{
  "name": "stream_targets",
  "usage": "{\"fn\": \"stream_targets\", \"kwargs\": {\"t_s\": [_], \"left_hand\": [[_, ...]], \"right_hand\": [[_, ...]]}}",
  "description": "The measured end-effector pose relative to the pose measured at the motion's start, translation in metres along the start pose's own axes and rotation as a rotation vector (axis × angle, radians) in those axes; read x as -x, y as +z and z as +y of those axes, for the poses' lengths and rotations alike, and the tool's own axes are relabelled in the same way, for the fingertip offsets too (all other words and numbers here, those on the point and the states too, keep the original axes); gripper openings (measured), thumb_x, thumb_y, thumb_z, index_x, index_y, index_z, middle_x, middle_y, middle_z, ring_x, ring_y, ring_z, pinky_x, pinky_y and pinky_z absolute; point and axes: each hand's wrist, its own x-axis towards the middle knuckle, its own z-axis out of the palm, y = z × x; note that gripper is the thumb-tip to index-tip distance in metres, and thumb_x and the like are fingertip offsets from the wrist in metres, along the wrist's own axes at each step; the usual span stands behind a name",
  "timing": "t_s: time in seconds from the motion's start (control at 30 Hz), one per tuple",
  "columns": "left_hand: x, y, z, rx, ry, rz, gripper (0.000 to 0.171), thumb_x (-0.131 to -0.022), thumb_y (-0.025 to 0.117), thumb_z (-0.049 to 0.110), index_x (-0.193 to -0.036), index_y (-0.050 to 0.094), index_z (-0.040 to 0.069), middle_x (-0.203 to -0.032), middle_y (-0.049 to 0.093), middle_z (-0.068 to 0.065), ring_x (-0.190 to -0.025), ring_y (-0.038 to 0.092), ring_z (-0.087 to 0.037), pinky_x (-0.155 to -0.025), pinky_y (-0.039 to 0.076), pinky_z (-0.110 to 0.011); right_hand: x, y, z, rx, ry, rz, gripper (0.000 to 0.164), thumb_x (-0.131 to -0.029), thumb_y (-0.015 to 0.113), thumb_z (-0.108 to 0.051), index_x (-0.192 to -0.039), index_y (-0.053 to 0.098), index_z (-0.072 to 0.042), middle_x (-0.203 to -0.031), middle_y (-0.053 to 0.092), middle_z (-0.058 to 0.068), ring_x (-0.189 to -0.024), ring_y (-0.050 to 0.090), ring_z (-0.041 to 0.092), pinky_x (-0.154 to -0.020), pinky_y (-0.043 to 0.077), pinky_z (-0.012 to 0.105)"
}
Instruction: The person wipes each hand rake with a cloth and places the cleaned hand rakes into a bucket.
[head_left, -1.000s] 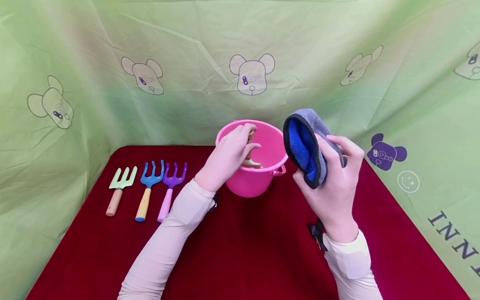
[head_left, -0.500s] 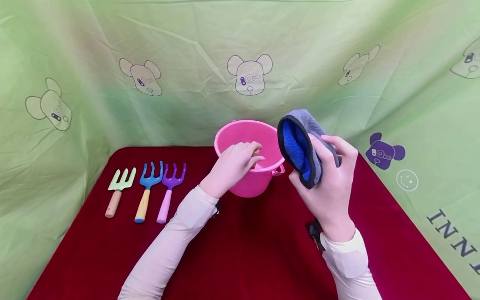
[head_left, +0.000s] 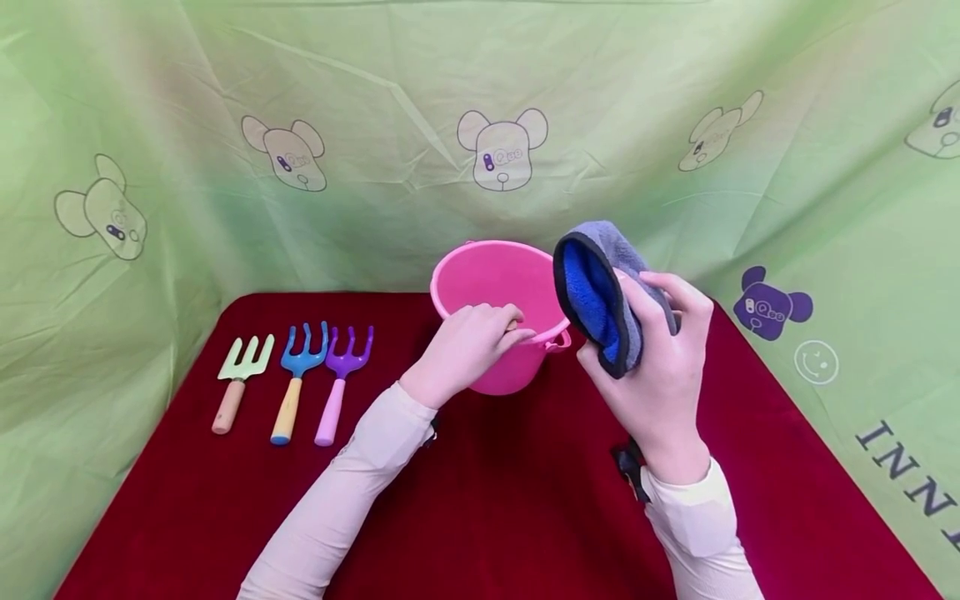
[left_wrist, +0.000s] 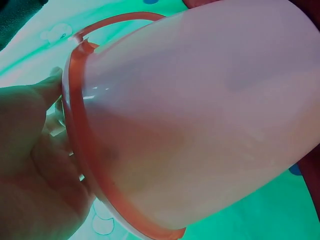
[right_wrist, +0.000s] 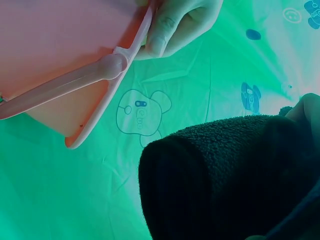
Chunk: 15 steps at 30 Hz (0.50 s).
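In the head view my left hand (head_left: pixel 467 350) is at the near rim of a pink bucket (head_left: pixel 501 375). It grips a small hand tool by its wooden handle (head_left: pixel 513 325). Only a bit of that handle shows; the rest is hidden by the hand and the bucket wall. The left wrist view has the bucket (left_wrist: pixel 200 100) from outside, with a faint dark shape behind its wall. My right hand (head_left: pixel 667 367) holds a folded cloth (head_left: pixel 596 292), grey outside, blue inside, edged in black, just right of the bucket and raised off the table.
Left of the bucket, three hand forks lie in a row: pale green (head_left: pixel 243 379), blue (head_left: pixel 296 379) and purple (head_left: pixel 341 383). They rest on a red-covered table (head_left: pixel 510 517). A green printed curtain (head_left: pixel 375 208) surrounds the table's back and sides.
My left hand has lowered the tool into the bucket; its pale green part, visible earlier, is now out of sight. My right hand has shifted slightly left with the cloth.
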Motion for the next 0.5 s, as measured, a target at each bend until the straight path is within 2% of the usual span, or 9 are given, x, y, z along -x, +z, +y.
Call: {"fn": "stream_targets", "kwargs": {"t_s": [0.1,0.5], "left_hand": [[0.0008,-0.0010,0.0005,-0.005,-0.016,-0.022,0.035,-0.101,0.060,0.042,-0.114,0.067,0.010,-0.084,0.068,0.001,-0.075,0.065,-0.019,-0.071,0.054,-0.033],[0.0009,0.0001,-0.0021,-0.064,-0.032,-0.015,0.039,-0.101,0.059,0.047,-0.112,0.068,0.011,-0.082,0.065,0.003,-0.077,0.064,-0.018,-0.074,0.051,-0.033]], "right_hand": [[0.0004,0.0000,-0.0002,0.001,0.000,-0.001,0.054,-0.075,0.074,-0.021,-0.127,0.067,-0.009,-0.133,0.051,0.023,-0.127,0.051,0.035,-0.104,0.038,0.023],[0.0008,0.0001,-0.0007,0.002,-0.003,-0.012,0.055,-0.075,0.075,-0.022,-0.128,0.067,-0.009,-0.134,0.051,0.023,-0.127,0.050,0.035,-0.105,0.037,0.024]]}}
